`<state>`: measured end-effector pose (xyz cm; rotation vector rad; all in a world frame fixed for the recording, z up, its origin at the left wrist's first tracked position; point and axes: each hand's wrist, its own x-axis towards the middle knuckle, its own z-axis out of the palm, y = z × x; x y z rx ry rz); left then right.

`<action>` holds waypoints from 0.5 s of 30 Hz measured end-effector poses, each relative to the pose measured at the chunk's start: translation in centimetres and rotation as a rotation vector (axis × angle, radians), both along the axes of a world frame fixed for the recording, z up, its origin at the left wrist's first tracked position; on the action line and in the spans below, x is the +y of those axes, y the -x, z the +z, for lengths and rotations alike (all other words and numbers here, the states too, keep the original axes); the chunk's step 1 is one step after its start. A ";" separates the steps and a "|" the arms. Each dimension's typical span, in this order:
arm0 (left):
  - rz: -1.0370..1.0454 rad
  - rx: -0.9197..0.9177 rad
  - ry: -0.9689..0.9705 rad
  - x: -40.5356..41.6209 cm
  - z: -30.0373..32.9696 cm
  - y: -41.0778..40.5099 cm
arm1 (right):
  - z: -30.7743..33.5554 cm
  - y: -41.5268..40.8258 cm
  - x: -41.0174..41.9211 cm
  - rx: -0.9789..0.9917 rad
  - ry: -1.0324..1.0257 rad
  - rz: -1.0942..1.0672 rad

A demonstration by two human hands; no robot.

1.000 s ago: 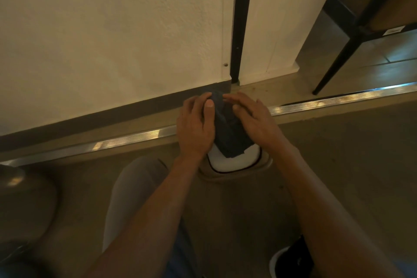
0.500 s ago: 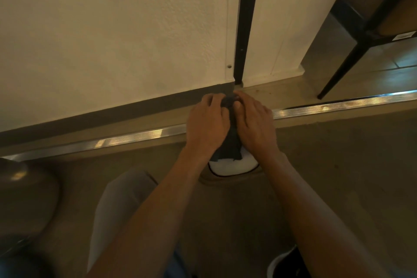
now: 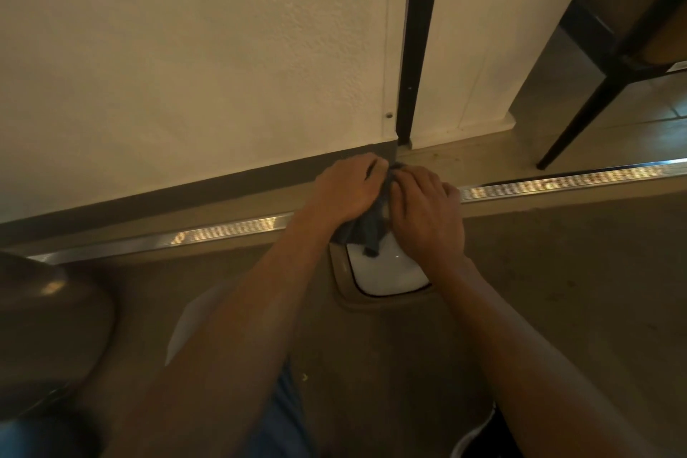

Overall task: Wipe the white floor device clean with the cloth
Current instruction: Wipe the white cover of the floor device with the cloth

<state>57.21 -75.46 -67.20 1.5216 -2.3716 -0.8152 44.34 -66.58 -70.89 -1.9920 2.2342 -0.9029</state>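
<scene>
Both hands have pushed forward since a second ago: then the cloth lay spread over the middle of the device, now it's bunched at the far end, up near the baseboard [image 3: 230,184]. Left hand [image 3: 347,188] and right hand [image 3: 427,214] sit side by side, fingers curled down and closed on the dark cloth [image 3: 366,230], which is pinched between them; a tail of it hangs back over the top. White floor device [image 3: 386,271] sits on the floor [image 3: 557,290] just below the metal threshold strip [image 3: 186,236], with a tan rim around its near edge; near half is now uncovered and looks clean with a small highlight, far half hidden under hands and cloth. Read: one forward stroke over the top is finishing, so the top face is likely partly done. Sides and far edge can't be judged. Likely next: pull back or work around the rim. Risk: bunched cloth gives less contact area than when spread.
</scene>
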 end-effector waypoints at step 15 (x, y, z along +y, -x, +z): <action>-0.059 0.048 -0.054 -1.4 -1.3 -1.6 | 0.2 -0.1 0.1 0.022 -0.034 0.012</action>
